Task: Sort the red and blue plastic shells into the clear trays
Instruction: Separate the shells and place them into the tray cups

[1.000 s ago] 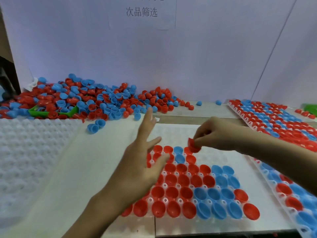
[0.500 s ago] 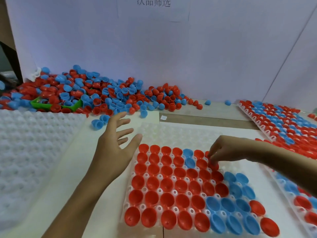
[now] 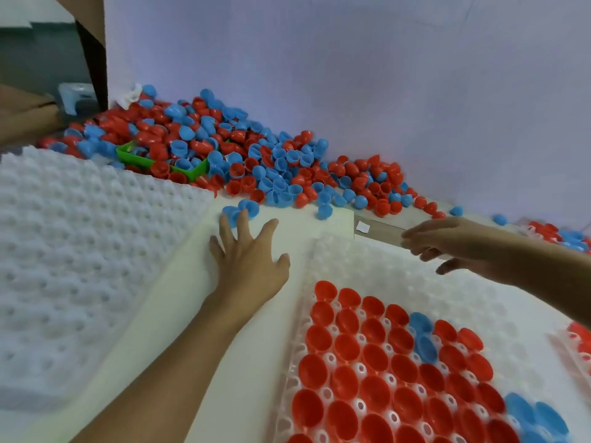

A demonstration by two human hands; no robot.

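A big pile of loose red and blue shells (image 3: 243,155) lies along the back wall. In front of me a clear tray (image 3: 361,263) holds rows of red shells (image 3: 374,372) and a few blue ones (image 3: 422,340). My left hand (image 3: 249,260) stretches forward with fingers spread, empty, its fingertips just short of two blue shells (image 3: 243,209) at the pile's edge. My right hand (image 3: 447,244) hovers above the tray's far edge, fingers loosely extended, holding nothing.
A stack of empty clear trays (image 3: 73,251) fills the left side. A green scoop (image 3: 160,164) is half buried in the pile. Another filled tray (image 3: 563,238) shows at the far right. The white wall (image 3: 351,75) closes off the back.
My right hand set its red shell into the tray and lifted away toward the back. My left hand reached forward to the pile. The view swung left and closer.
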